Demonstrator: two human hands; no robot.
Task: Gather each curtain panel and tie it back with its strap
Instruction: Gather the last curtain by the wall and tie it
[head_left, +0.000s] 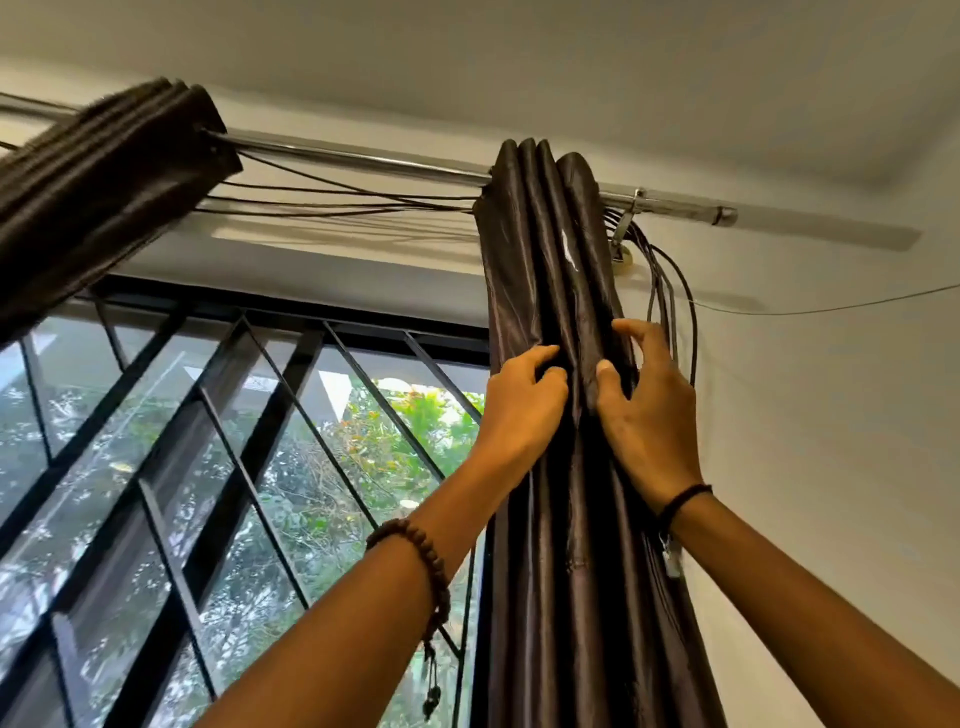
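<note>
Dark brown glossy curtain panel (540, 249), chrome rod (363, 156), perhaps black window grille (171, 415).

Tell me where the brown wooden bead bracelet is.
The bracelet circles the left wrist in the head view's lower centre, beside the gathered dark brown curtain panel.

Folds of the right curtain panel (545, 249) hid several fingers of my left hand (522, 402) and right hand (647, 415). The frame cut off its bottom and much of the left curtain panel (93, 197).

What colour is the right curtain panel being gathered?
The curtain panel is dark glossy brown, head view.
</note>
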